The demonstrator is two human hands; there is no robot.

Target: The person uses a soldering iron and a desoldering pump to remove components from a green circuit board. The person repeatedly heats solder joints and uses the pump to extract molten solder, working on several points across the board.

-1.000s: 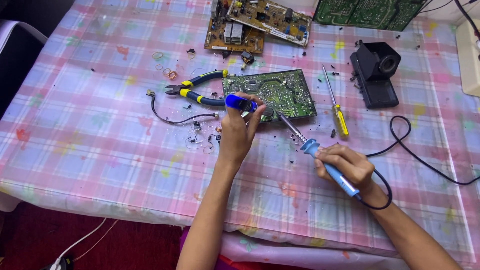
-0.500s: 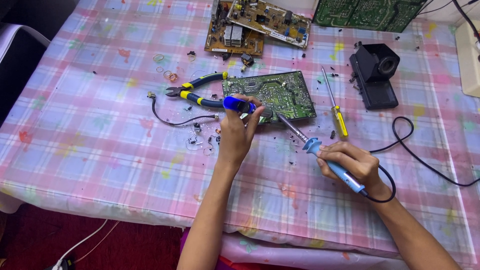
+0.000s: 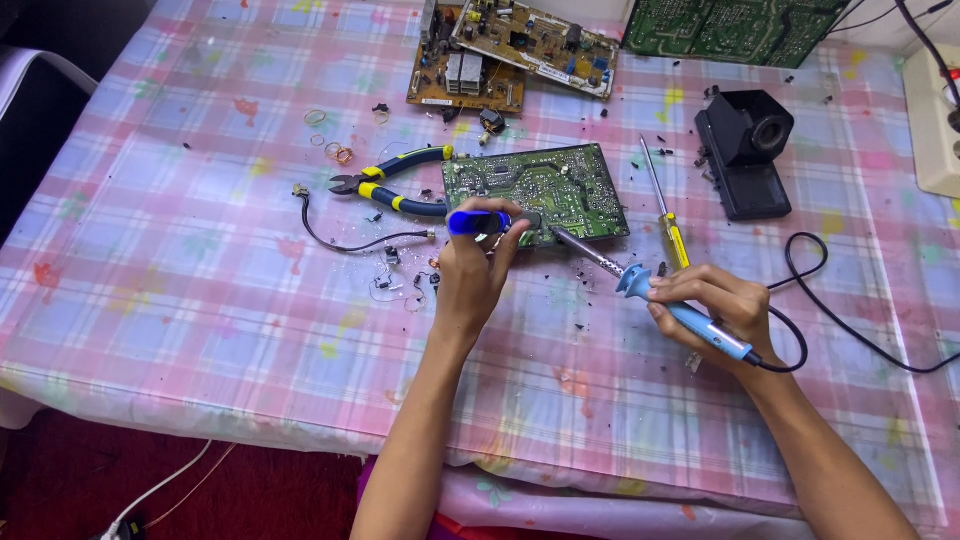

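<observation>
A green circuit board point(image 3: 545, 190) lies solder side up on the pink checked tablecloth point(image 3: 200, 300). My left hand point(image 3: 472, 275) grips a blue desoldering pump point(image 3: 478, 221) with its tip against the board's near edge. My right hand point(image 3: 710, 305) holds a light blue soldering iron point(image 3: 640, 285), and its metal tip point(image 3: 560, 235) touches the board's near edge next to the pump. The iron's black cord point(image 3: 800, 300) loops off to the right.
Blue and yellow pliers point(image 3: 390, 185) lie left of the board, a yellow-handled screwdriver point(image 3: 665, 210) lies to its right. A black boxy device point(image 3: 745, 150), two brown circuit boards point(image 3: 500, 55), a green board point(image 3: 740, 25), a black wire point(image 3: 350, 240) and small scraps lie around.
The pump tip and the iron tip have stayed at the board's near edge. My right hand has shifted slightly with the iron.
</observation>
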